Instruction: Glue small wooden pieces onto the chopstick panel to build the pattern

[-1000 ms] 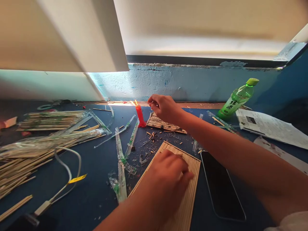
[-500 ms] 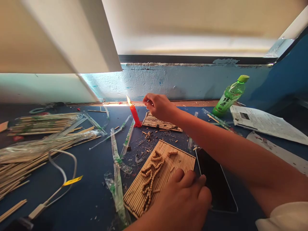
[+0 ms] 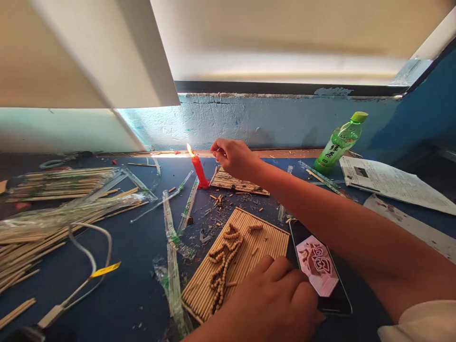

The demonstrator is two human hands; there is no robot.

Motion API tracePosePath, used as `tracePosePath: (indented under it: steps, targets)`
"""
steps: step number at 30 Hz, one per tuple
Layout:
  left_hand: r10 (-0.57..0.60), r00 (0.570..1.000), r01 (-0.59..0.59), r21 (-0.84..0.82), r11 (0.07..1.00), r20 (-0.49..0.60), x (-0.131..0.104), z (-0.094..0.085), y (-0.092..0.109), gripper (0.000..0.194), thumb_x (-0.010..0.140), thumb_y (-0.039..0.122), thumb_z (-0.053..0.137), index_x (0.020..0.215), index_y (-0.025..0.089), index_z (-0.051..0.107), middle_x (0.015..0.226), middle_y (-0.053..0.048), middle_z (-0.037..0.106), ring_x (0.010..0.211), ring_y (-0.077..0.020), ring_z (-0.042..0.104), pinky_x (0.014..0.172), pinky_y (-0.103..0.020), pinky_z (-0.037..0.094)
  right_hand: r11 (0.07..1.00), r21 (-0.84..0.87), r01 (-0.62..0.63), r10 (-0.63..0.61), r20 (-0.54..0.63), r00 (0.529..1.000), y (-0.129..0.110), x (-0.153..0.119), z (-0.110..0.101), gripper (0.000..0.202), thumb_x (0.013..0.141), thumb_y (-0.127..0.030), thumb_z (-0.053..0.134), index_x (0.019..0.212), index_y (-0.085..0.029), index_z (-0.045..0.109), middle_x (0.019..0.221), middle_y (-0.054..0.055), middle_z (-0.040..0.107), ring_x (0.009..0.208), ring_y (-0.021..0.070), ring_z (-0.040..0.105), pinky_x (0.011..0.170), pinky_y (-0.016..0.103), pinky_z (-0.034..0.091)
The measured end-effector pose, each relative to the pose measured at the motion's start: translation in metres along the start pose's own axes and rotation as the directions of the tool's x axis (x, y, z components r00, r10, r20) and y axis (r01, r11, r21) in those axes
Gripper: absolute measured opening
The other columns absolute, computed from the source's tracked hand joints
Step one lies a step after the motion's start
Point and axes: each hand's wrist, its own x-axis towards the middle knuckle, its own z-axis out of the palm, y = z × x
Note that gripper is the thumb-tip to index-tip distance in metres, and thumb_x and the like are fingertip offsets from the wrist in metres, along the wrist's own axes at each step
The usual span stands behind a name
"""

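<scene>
My right hand (image 3: 233, 156) reaches over the desk beside a lit red candle (image 3: 200, 172). Its thumb and forefinger are pinched close to the flame; whatever they hold is too small to make out. My left hand (image 3: 281, 297), its fingers curled, rests over the lower right corner of a panel of thin wooden sticks (image 3: 272, 240). The undersides of those fingers are hidden. A raised figure of short stick pieces (image 3: 225, 259) stands on the panel. Right of it lies a phone (image 3: 318, 268), its screen lit with a pink picture of a carved character; my left thumb is near its lower edge.
A second stick panel (image 3: 238, 183) lies behind, by the candle. Stick scraps and torn clear wrappers (image 3: 174, 275) litter the desk. Bundles of sticks (image 3: 32, 237) and a white cable (image 3: 89, 256) are on the left. A green bottle (image 3: 338, 145) and papers (image 3: 395, 180) stand right.
The phone's screen has gone from dark to lit. My left hand has shifted slightly right and down. My right hand stays pinched near the flame.
</scene>
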Motion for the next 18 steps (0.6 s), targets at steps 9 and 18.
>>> tracePosePath:
  steps: [9, 18]
  targets:
    - [-0.003, 0.995, -0.006, -0.086, 0.996, -0.102, -0.0050, 0.0007, -0.0065, 0.025, 0.095, 0.036, 0.055, 0.078, 0.017, 0.055, 0.069, -0.002, 0.065, 0.068, -0.0162, 0.053, 0.060, -0.030, 0.036, 1.000, -0.009, 0.001, -0.001, -0.023, 1.000, -0.0007, 0.0009, 0.0010, 0.019, 0.093, -0.021, 0.043, 0.096, -0.015, 0.061, 0.076, 0.006, 0.062, 0.063, 0.0140, 0.045, 0.064, 0.030, 0.032]
    - [0.014, 0.988, -0.042, -0.177, 0.983, -0.157, -0.0056, 0.0004, -0.0078, 0.022, 0.096, 0.023, 0.051, 0.079, 0.016, 0.062, 0.060, -0.003, 0.065, 0.058, -0.0154, 0.054, 0.056, -0.029, 0.040, 1.000, 0.011, 0.018, -0.018, -0.045, 0.999, -0.0006, 0.0025, 0.0032, 0.019, 0.092, -0.020, 0.043, 0.093, -0.015, 0.062, 0.073, 0.006, 0.063, 0.061, 0.0136, 0.046, 0.063, 0.030, 0.033]
